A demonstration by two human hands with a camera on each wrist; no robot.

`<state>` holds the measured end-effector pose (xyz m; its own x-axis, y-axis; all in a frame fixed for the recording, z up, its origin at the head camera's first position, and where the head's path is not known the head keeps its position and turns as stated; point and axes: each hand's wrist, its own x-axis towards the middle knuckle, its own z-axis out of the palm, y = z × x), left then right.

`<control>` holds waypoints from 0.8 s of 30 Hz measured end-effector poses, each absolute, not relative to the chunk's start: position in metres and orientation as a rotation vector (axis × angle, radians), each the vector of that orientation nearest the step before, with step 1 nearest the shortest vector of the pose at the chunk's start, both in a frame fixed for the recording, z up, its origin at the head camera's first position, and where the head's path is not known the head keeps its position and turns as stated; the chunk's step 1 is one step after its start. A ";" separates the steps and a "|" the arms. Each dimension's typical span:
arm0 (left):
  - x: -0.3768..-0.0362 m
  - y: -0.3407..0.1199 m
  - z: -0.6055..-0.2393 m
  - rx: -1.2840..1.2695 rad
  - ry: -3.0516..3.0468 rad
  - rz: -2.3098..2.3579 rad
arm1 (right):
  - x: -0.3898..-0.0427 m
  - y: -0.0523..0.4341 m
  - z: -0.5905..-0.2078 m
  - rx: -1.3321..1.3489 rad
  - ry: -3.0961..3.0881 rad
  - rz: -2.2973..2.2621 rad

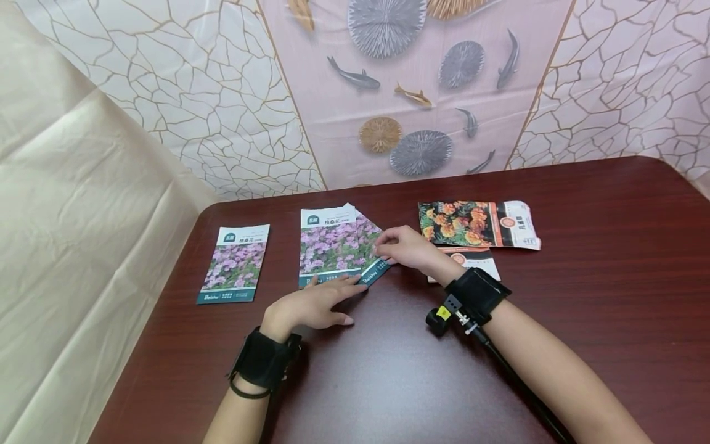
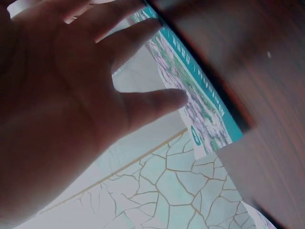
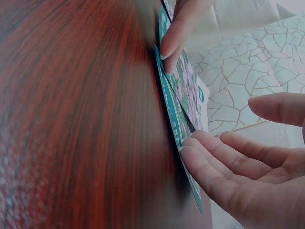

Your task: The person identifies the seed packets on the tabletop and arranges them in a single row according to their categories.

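Note:
Two purple-flower seed packets lie overlapped on the table in the head view. The upper packet (image 1: pixel 327 243) is nearly straight, and the lower packet (image 1: pixel 375 270) slants out from under its right side. My left hand (image 1: pixel 313 305) rests with spread fingers at the upper packet's bottom edge. At the slanted packet's right edge is my right hand (image 1: pixel 409 246); in the right wrist view its fingertips (image 3: pixel 188 150) touch that packet while the thumb stands apart. The left wrist view shows the left palm (image 2: pixel 62 95) in shadow beside a packet.
Another purple-flower packet (image 1: pixel 233 265) lies alone at the left. Two orange-flower seed packets overlap at the right, the upper one (image 1: pixel 477 223) partly covering the lower one (image 1: pixel 479 262). A patterned cloth (image 1: pixel 233 92) hangs behind the dark red wooden table (image 1: pixel 599 277).

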<state>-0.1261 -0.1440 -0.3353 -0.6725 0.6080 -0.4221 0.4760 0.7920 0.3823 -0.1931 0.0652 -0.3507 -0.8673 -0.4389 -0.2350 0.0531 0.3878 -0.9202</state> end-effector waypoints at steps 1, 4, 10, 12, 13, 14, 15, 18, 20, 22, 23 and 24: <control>-0.126 -0.144 -0.335 0.812 2.427 0.337 | -0.193 0.065 -0.351 -0.332 2.210 -1.485; -0.127 -0.146 -0.335 0.830 2.422 0.378 | -0.193 0.065 -0.351 -0.336 2.207 -1.494; -0.135 -0.158 -0.333 0.777 2.593 0.540 | -0.192 0.063 -0.350 -0.311 2.149 -1.545; -0.138 -0.164 -0.333 0.686 2.659 0.577 | -0.191 0.062 -0.350 -0.301 2.120 -1.562; -0.139 -0.166 -0.332 0.634 2.683 0.584 | -0.190 0.062 -0.350 -0.293 2.101 -1.574; -0.140 -0.169 -0.332 0.585 2.698 0.582 | -0.190 0.061 -0.349 -0.284 2.080 -1.588; -0.141 -0.171 -0.331 0.540 2.703 0.581 | -0.189 0.061 -0.349 -0.286 2.064 -1.597; -0.142 -0.175 -0.330 0.434 2.686 0.534 | -0.188 0.059 -0.349 -0.292 2.007 -1.629; -0.143 -0.176 -0.331 0.390 2.658 0.498 | -0.188 0.058 -0.349 -0.291 1.963 -1.652; -0.143 -0.176 -0.331 0.366 2.636 0.464 | -0.188 0.056 -0.350 -0.281 1.924 -1.670; -0.143 -0.176 -0.332 0.361 2.628 0.454 | -0.188 0.056 -0.350 -0.276 1.910 -1.675; -0.144 -0.176 -0.333 0.354 2.623 0.447 | -0.189 0.055 -0.351 -0.265 1.893 -1.683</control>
<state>-0.1436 -0.1762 -0.3327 -0.8644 0.3180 -0.3895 0.1709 0.9143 0.3672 -0.1886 0.0552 -0.3507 -0.8086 -0.5115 -0.2907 0.2291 0.1815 -0.9563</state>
